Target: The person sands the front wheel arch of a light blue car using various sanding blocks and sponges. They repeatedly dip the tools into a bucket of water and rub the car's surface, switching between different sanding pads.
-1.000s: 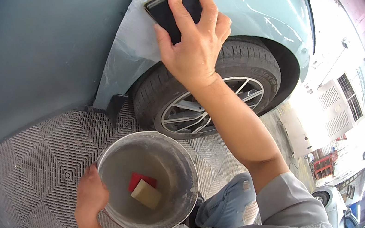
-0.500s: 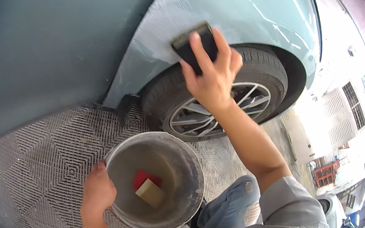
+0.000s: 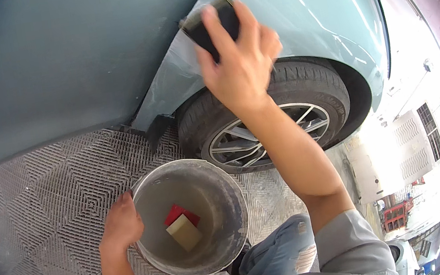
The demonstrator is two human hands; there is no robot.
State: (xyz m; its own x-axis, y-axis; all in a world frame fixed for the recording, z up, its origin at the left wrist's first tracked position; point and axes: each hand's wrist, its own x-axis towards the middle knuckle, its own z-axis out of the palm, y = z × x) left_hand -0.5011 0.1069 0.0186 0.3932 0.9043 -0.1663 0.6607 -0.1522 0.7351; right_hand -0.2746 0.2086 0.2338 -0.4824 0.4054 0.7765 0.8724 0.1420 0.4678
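My right hand (image 3: 242, 75) is closed around a black sanding block (image 3: 200, 36), fingers over its back. The block is pressed to the pale blue-green car fender (image 3: 288, 21), close to the gap beside the door, on a whitish, dull patch; the hand is slightly blurred. My left hand (image 3: 121, 223) grips the left rim of a grey bucket (image 3: 223, 201), thumb side over the edge. Cloudy water seems to fill the bucket's bottom, where a red piece (image 3: 182, 215) lies partly under a tan block (image 3: 184, 233).
Below the fender is a tyre (image 3: 195, 121) with a spoked wheel. The large door panel (image 3: 64, 69) spans the upper left. Grey patterned floor tiles (image 3: 54, 200) lie beneath the bucket. A pale panel (image 3: 391, 158) and a red rack (image 3: 395, 218) stand at the right.
My right hand has moved up and left along the fender with the sanding block, toward the door gap. My left hand stays on the bucket rim.
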